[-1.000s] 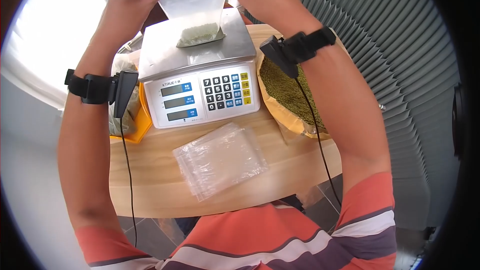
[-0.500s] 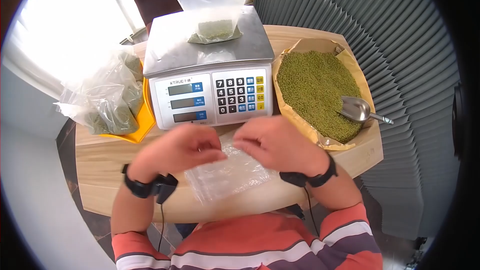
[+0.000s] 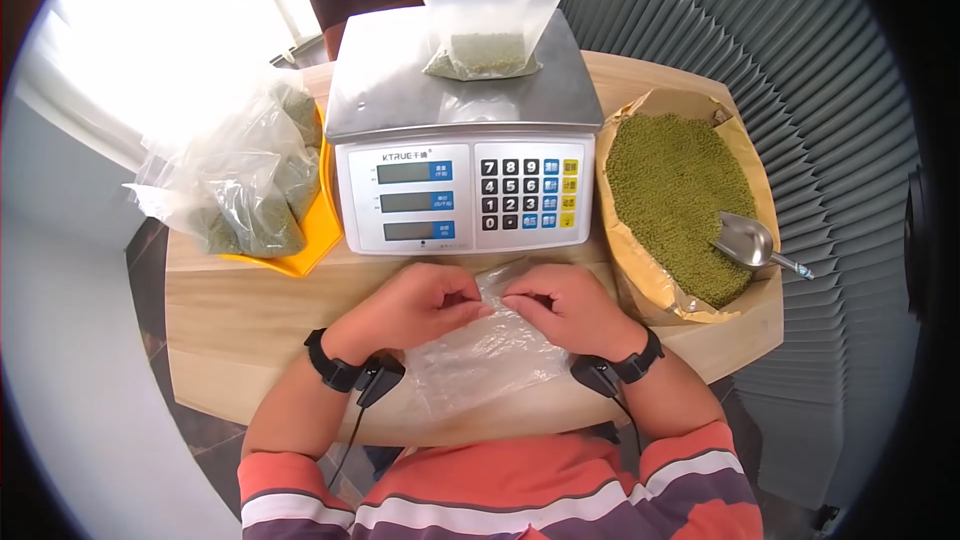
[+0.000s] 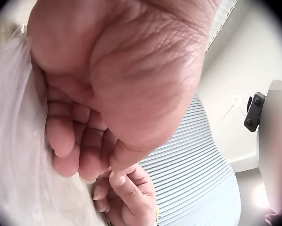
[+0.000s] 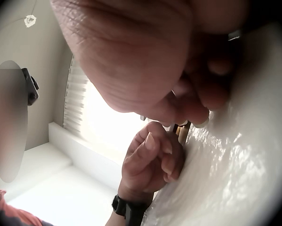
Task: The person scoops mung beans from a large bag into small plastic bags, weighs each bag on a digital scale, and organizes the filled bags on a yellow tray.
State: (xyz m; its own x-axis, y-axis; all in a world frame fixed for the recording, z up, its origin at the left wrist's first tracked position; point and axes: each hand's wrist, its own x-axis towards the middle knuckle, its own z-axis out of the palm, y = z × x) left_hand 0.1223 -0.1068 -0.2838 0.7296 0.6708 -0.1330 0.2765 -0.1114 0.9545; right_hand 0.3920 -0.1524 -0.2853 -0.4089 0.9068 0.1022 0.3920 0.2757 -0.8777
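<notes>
Clear plastic bags (image 3: pixel 480 365) lie flat on the table before the scale. Over their upper part, the left hand (image 3: pixel 415 308) and right hand (image 3: pixel 565 312) face each other, fingers bent, thumbs close to the index fingers. Both wrist views show the plastic (image 4: pixel 18 141) (image 5: pixel 230 160) beside the hands; whether either one pinches a layer is not clear. An upright clear zip bag (image 3: pixel 490 10) with green grains in its bottom stands on the scale's metal plate (image 3: pixel 380 90), untouched.
On the left, filled bags (image 3: pixel 250 190) lie in a yellow tray (image 3: pixel 318 230). A paper sack (image 3: pixel 640 270) of green grains (image 3: pixel 665 190) stands right of the scale, with a metal scoop (image 3: pixel 745 240) in it. A pleated grey curtain (image 3: pixel 800 140) hangs at the right.
Both hands have let go of the zip bag, which stays standing on the scale, and have come down and toward the body to the flat bags. The head view has shifted.
</notes>
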